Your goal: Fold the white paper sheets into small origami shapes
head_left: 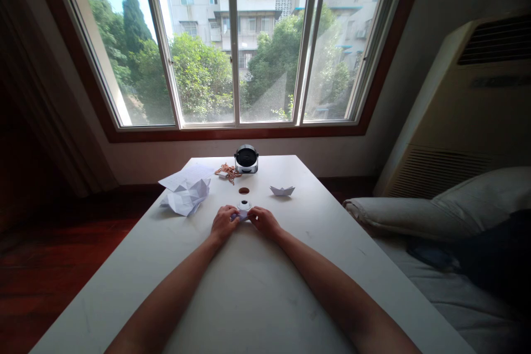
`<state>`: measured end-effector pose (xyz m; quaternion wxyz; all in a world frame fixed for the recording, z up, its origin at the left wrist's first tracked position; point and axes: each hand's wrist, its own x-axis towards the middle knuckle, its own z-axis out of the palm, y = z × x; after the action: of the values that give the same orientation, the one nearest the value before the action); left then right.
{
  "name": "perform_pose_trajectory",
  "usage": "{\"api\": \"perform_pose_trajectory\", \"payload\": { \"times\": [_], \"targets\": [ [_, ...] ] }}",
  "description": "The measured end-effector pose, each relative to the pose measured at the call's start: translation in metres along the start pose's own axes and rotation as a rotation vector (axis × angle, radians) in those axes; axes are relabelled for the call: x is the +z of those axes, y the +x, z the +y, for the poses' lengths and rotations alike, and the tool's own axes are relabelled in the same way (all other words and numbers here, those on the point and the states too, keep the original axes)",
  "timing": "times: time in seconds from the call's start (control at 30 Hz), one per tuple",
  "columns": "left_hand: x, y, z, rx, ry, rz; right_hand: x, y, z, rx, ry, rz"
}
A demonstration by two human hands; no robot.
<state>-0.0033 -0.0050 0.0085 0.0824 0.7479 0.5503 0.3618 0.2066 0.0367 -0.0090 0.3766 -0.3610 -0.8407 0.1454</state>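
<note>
Both arms reach over the white table to a small piece of folded white paper. My left hand is closed on the left side of the folded paper. My right hand pinches its right side. Fingers cover much of the paper, so its exact shape is hard to make out. Just beyond the hands lies a white ring-shaped piece with a dark centre. Behind it is a round brown spot or hole in the tabletop. A finished-looking folded paper boat stands to the right.
Crumpled, creased paper lies at the left, in front of flat sheets. A bundled orange-brown cord sits beside a round black and silver device at the white table's far end. A sofa stands on the right.
</note>
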Motion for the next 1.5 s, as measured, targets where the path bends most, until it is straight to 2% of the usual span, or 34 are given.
{"api": "perform_pose_trajectory", "payload": {
  "times": [0.3, 0.47, 0.6, 0.83, 1.2, 1.5],
  "targets": [
    [0.002, 0.001, -0.005, -0.029, 0.059, 0.018, -0.002, -0.002, -0.003, -0.047, -0.048, -0.009],
    [0.002, 0.0, -0.005, -0.045, 0.091, 0.02, -0.007, -0.003, -0.019, -0.223, -0.171, -0.004],
    [0.002, 0.0, -0.005, -0.041, 0.105, 0.031, -0.008, -0.002, -0.024, -0.313, -0.238, -0.066],
    [0.003, 0.001, -0.006, -0.023, 0.111, 0.036, -0.008, -0.002, -0.014, -0.23, -0.237, -0.141],
    [0.001, 0.0, -0.002, 0.025, 0.077, 0.014, -0.007, -0.003, -0.011, -0.186, -0.194, -0.145],
    [0.001, -0.001, 0.002, 0.001, 0.035, -0.023, -0.008, -0.002, -0.012, -0.19, -0.183, -0.124]
  ]
}}
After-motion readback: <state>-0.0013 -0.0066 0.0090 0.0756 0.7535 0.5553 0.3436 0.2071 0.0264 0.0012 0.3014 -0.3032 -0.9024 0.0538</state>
